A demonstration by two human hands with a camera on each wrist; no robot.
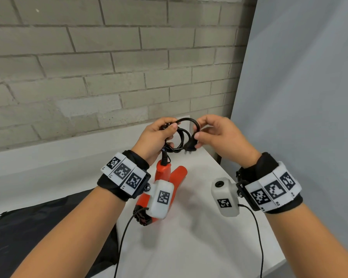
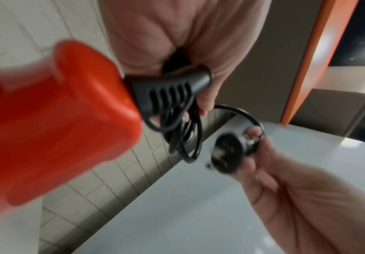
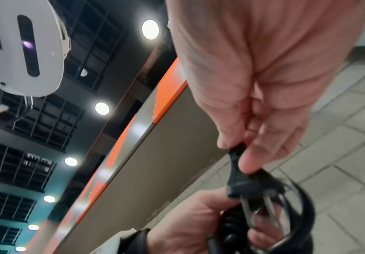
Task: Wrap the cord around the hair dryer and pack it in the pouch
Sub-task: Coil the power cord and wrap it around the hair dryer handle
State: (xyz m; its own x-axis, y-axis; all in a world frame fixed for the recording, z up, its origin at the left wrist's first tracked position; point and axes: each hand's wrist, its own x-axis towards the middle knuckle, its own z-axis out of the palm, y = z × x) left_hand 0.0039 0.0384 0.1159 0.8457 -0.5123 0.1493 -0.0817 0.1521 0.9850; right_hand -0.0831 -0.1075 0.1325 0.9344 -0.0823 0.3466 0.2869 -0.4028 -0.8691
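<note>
1. My left hand (image 1: 156, 137) is closed around a bundle of black cord (image 1: 181, 137) loops, lifted above the white table (image 1: 189, 237).
2. My right hand (image 1: 219, 135) pinches the plug (image 1: 190, 147) between thumb and fingers, at 3 o'clock from the loops — the prongs point toward the left hand.
3. The orange hair dryer (image 1: 163, 173) hangs by the cord under the left hand, at 6 o'clock from it; whether its lower end touches the table, I cannot tell.
4. The black pouch (image 1: 48, 227) lies on the table at 8 o'clock from the dryer — nothing grips it.
5. A brick wall (image 1: 109, 67) stands behind.
</note>
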